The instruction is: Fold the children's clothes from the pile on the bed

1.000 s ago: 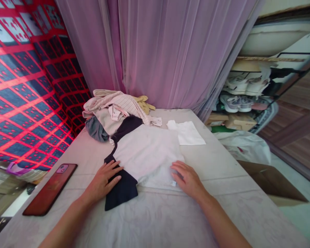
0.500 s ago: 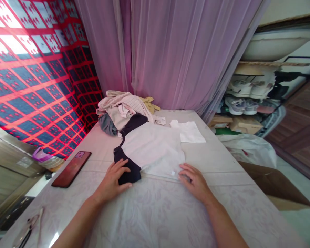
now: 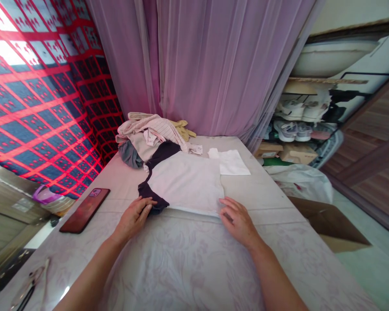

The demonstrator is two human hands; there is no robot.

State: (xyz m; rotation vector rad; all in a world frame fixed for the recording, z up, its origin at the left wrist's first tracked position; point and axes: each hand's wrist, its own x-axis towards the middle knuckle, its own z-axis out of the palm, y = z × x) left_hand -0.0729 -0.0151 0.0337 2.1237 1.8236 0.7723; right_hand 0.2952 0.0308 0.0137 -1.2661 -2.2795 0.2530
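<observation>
White garment [image 3: 188, 181] w/ dark sleeves lies flat on the cloth-covered worktop [image 3: 188, 263], centre, btwn the person's two hands, its neckline facing L. L hand [image 3: 136, 217] is at the near dark sleeve [image 3: 149, 191], fingers over its edge, thumb close by; can't tell if that grip is clamped on the fabric. R hand [image 3: 236, 220] is at the garment's near R corner, fingers & thumb curled w/ a small gap btwn; can't tell if the fingertips pinch the hem. Far dark sleeve [image 3: 165, 151] runs up against a pile of clothes [image 3: 152, 127], mostly pink & beige w/ a grey piece at its L side & a yellow one at the back. Folded white cloth [image 3: 234, 163] lies just beside the garment's far R corner. Reddish phone [image 3: 86, 211] lies near the worktop's L edge, camera side up, well apart from the L hand. Purple curtain [image 3: 201, 65] hangs behind; red-&-blue patterned fabric [image 3: 35, 116] hangs far L. Shoes [image 3: 291, 131] sit on a rack at R; brown cardboard box [image 3: 324, 220] is beside the worktop, R.
</observation>
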